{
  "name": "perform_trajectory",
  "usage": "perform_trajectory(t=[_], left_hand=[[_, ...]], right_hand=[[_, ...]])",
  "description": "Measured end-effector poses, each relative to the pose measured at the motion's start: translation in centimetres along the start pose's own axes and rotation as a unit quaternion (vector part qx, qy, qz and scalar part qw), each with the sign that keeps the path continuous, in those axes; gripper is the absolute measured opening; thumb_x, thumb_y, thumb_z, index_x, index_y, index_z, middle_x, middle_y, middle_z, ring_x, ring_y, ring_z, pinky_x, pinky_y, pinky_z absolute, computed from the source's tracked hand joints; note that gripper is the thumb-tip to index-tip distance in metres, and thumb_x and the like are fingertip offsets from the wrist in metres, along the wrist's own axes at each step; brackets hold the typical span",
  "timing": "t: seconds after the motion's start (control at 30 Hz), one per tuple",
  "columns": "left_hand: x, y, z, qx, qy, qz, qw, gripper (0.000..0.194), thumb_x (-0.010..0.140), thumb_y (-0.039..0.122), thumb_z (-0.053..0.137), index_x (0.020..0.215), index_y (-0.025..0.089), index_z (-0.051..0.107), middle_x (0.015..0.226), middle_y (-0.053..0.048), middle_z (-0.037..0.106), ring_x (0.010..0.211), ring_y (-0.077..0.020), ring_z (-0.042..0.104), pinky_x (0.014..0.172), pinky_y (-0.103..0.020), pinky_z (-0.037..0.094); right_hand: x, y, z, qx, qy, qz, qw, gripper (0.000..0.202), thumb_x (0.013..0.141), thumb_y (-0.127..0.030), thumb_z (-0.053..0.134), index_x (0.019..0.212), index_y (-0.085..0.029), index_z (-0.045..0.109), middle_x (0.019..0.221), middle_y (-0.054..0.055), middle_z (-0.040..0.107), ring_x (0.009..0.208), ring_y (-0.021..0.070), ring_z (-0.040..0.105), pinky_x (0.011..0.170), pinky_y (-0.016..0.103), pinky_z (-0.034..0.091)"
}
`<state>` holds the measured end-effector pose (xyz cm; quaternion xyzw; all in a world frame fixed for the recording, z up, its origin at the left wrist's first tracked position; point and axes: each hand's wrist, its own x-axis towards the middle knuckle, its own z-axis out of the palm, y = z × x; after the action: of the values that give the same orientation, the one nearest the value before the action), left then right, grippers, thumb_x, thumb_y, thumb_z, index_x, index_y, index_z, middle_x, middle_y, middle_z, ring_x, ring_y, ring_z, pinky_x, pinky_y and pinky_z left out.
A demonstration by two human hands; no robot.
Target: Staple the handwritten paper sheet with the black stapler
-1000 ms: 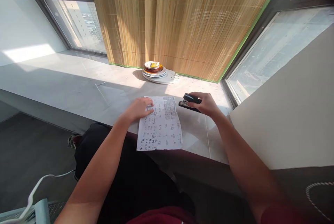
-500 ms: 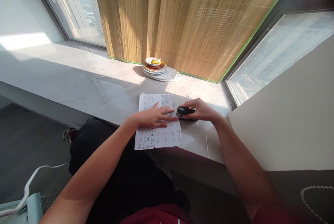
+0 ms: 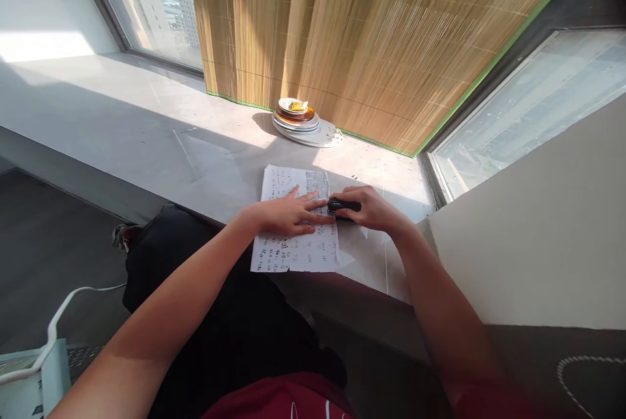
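A sheet of paper (image 3: 288, 253) covered in small print lies on the grey ledge (image 3: 147, 139) in front of me. My left hand (image 3: 288, 214) rests flat on the middle of the sheet, fingers spread. My right hand (image 3: 374, 209) grips a black stapler (image 3: 343, 206) whose nose sits over the paper's right edge, touching my left fingertips.
A stack of plates (image 3: 303, 124) stands at the back of the ledge against a bamboo blind (image 3: 372, 34). A white wall panel (image 3: 538, 236) rises on the right. Windows flank the blind. A white cable (image 3: 53, 321) and a device sit low on the left.
My right hand brought the stapler from beside the sheet to its right edge. My left hand slid from the sheet's top left to its middle.
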<state>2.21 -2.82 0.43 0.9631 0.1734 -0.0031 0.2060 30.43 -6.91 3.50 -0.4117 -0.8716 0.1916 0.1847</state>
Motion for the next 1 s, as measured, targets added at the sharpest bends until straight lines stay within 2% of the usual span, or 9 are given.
perform_trajectory(t=[0.23,0.4,0.6,0.73,0.83,0.9,1.0], left_hand=[[0.1,-0.4,0.4,-0.003,0.020,0.008,1.000,0.050,0.108,0.044,0.051,0.158,0.052,0.051,0.180,0.011,0.021,0.169,-0.0354,0.013,0.134,-0.068,-0.001],[0.1,-0.6,0.6,-0.011,0.036,0.013,0.999,0.049,0.107,0.043,0.054,0.155,0.052,0.055,0.179,0.011,0.027,0.168,-0.0348,0.016,0.135,-0.066,0.002],[0.1,-0.7,0.8,-0.013,0.040,0.018,0.999,0.051,0.106,0.043,0.055,0.156,0.053,0.054,0.179,0.014,0.024,0.168,-0.0350,0.017,0.135,-0.065,0.002],[0.0,-0.6,0.5,-0.012,0.040,0.019,0.999,0.051,0.106,0.042,0.055,0.156,0.054,0.053,0.180,0.014,0.019,0.168,-0.0359,0.019,0.135,-0.065,0.001],[-0.2,-0.6,0.3,-0.018,0.034,0.021,0.999,0.050,0.107,0.041,0.056,0.155,0.053,0.054,0.180,0.011,0.021,0.167,-0.0380,0.019,0.134,-0.069,0.002],[-0.2,-0.7,0.2,-0.022,0.029,0.028,0.999,0.049,0.108,0.040,0.055,0.155,0.053,0.054,0.179,0.010,0.022,0.167,-0.0384,0.018,0.133,-0.070,0.003],[-0.2,-1.1,0.1,-0.032,0.027,0.040,0.998,0.049,0.108,0.039,0.057,0.154,0.053,0.055,0.179,0.010,0.023,0.168,-0.0363,0.018,0.134,-0.068,0.006]], right_hand=[[0.1,-0.2,0.6,-0.003,0.017,0.019,1.000,0.022,0.098,-0.032,0.068,0.114,-0.026,0.082,0.093,0.004,0.074,0.084,0.0217,0.065,0.078,0.034,0.047],[0.1,-0.6,0.7,-0.020,0.007,0.024,0.999,0.021,0.098,-0.030,0.066,0.111,-0.025,0.081,0.092,0.005,0.072,0.083,0.0212,0.063,0.078,0.034,0.046],[0.8,-2.8,1.1,-0.138,-0.027,0.094,0.986,0.014,0.096,-0.023,0.064,0.099,-0.025,0.077,0.099,0.005,0.070,0.090,0.0221,0.063,0.070,0.033,0.038],[1.3,-3.7,1.6,-0.191,-0.054,0.097,0.975,0.011,0.094,-0.018,0.063,0.092,-0.021,0.073,0.100,0.008,0.069,0.094,0.0244,0.063,0.071,0.033,0.038],[0.9,-2.5,1.0,-0.125,-0.047,0.074,0.988,0.010,0.095,-0.025,0.065,0.103,-0.022,0.069,0.104,0.008,0.071,0.095,0.0243,0.063,0.074,0.032,0.041],[0.2,-0.9,-0.1,-0.054,-0.066,0.045,0.995,0.022,0.091,-0.032,0.071,0.110,-0.022,0.066,0.105,0.006,0.072,0.092,0.0227,0.063,0.076,0.032,0.043],[-1.0,2.0,-1.9,-0.018,-0.084,0.046,0.995,0.021,0.088,-0.040,0.074,0.096,-0.022,0.067,0.094,0.003,0.071,0.084,0.0206,0.061,0.075,0.032,0.043]])
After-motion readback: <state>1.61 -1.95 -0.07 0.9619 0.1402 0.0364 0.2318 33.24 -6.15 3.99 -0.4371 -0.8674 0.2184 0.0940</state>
